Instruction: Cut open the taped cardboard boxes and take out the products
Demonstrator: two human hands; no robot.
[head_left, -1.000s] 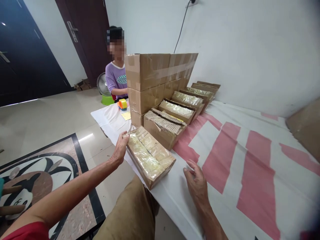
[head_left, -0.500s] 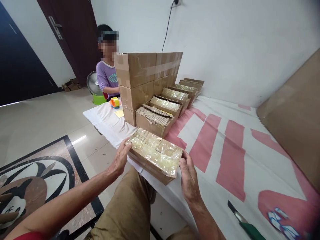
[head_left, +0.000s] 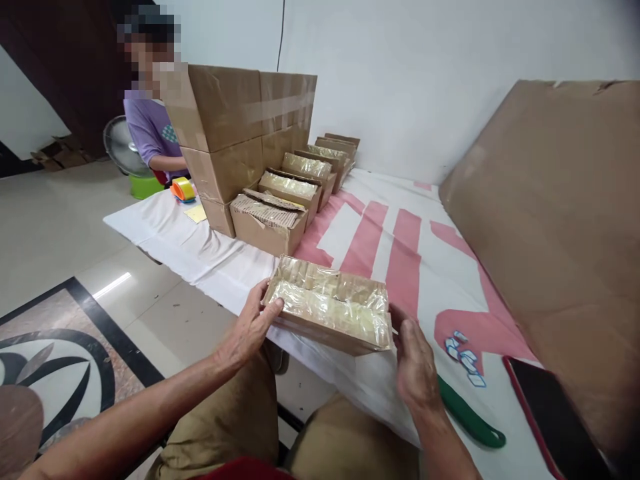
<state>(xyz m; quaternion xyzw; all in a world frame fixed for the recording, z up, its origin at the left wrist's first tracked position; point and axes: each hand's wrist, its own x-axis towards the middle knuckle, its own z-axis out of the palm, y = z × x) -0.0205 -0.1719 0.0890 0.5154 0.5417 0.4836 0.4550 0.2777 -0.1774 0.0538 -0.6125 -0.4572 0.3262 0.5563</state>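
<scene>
A small cardboard box [head_left: 325,340], its top covered with shiny clear wrap over pale yellowish packets, is at the table's near edge. My left hand [head_left: 253,320] grips its left end, thumb on the top rim. At the right end, my right hand [head_left: 415,357] holds the side with its fingers, which are partly hidden; its thumb is off the top. Just beyond stands an open box [head_left: 270,227] with corrugated card inside, first in a row of similar boxes. A green-handled knife [head_left: 470,417] lies by my right wrist, its blade hidden.
Stacked taped cartons [head_left: 230,107] rise behind the row. Rolls of tape [head_left: 183,190] and a yellow paper [head_left: 196,213] lie on the left. A phone [head_left: 555,413] lies at right, before a large cardboard sheet [head_left: 545,200]. A person in purple [head_left: 145,127] is behind the cartons.
The view has swung right and down, bringing the phone into sight. The box is still between my hands, tilted a little differently. My right thumb has come away from its top edge.
</scene>
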